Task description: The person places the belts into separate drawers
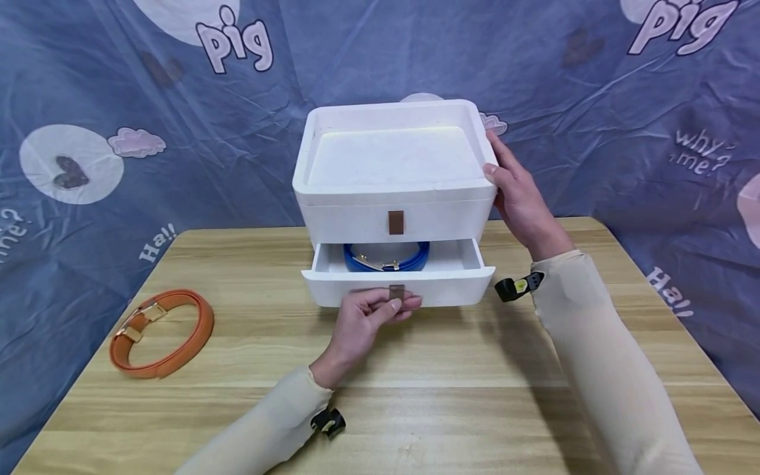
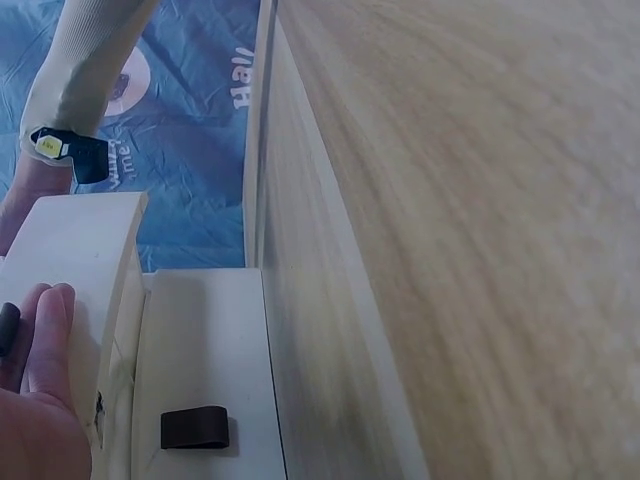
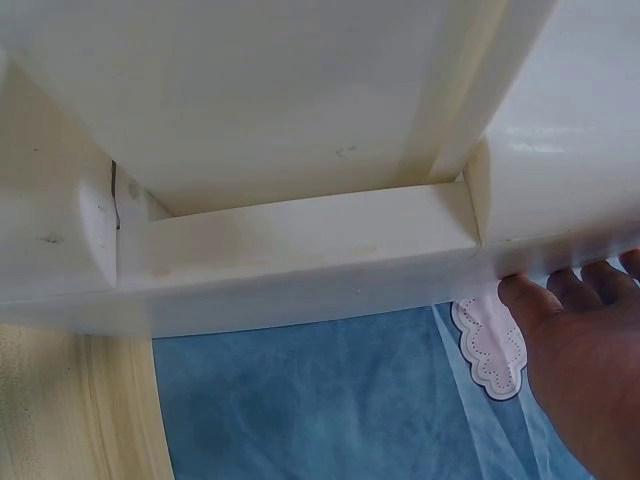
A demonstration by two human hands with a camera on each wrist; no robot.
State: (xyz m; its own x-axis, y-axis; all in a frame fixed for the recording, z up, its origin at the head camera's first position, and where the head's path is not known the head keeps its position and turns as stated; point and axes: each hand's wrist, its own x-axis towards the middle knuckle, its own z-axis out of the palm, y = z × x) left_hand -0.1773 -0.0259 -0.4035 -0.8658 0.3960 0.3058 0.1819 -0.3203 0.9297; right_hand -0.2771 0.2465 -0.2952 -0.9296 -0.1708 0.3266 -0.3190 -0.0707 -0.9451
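A white drawer box [image 1: 398, 191] with brown pull tabs stands on the table. Its middle drawer [image 1: 332, 287] is pulled out and holds a coiled blue belt [image 1: 388, 266] with a gold-coloured buckle. My left hand [image 1: 365, 316] pinches that drawer's brown tab [image 1: 396, 292] between thumb and fingers. At the box's upper right corner, my right hand [image 1: 522, 194] grips the rim, thumb on the edge and fingers along the side. In the right wrist view, the right hand's fingers [image 3: 575, 290] touch the white wall.
An orange belt [image 1: 204, 323] lies coiled at the left of the wooden table [image 1: 451, 409]. The left wrist view shows a lower drawer front with its own tab [image 2: 195, 428], close to the tabletop. Behind everything hangs a blue printed cloth [image 1: 356, 46].
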